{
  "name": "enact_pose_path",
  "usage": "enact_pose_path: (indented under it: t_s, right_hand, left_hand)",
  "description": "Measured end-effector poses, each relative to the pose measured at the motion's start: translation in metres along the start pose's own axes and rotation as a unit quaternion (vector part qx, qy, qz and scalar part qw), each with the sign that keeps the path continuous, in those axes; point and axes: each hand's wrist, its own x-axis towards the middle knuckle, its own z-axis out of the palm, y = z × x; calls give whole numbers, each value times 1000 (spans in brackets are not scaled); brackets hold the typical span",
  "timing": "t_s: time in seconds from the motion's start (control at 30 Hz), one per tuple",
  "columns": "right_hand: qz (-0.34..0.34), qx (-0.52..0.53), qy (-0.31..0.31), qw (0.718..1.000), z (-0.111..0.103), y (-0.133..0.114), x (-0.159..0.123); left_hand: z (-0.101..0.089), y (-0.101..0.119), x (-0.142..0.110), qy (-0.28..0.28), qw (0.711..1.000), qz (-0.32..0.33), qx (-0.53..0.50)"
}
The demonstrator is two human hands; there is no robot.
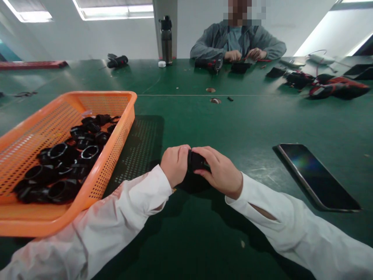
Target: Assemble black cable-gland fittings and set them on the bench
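Note:
Between my two hands is a small black plastic part [197, 161], held just above the green table. My left hand [175, 164] is closed round its left end, and the fingers cover most of that side. On the other end, the fingers and thumb of my right hand [219, 169] pinch the part. A thin seam or ring shows near the left fingers; the part's exact kind I cannot make out. To the left, an orange plastic basket [116, 153] holds several black ring-shaped plastic parts [71, 155].
A smartphone [317, 175] lies on the green table [186, 241] at right. Across sits a person [237, 42] with hands on a black thing. A thermos [166, 41], a power drill [209, 64] and black-and-red items [335, 85] stand or lie at the back.

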Motion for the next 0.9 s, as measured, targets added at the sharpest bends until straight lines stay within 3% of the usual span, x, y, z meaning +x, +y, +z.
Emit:
enact_pose_path:
  t_s: [0.17,0.43,0.7,0.9]
  right_hand:
    - [17,-2,23,1000,0,-11,1]
    - [169,74,34,982,0,-31,1]
    - [318,228,24,920,0,-40,5]
    - [367,329,31,870,2,-41,5]
  left_hand:
    - [-2,3,-2,20,999,31,27]
    - [-7,4,-2,24,993,78,82]
    - [-9,-1,-1,22,979,133,152]
    - [-10,-2,-1,23,972,156,174]
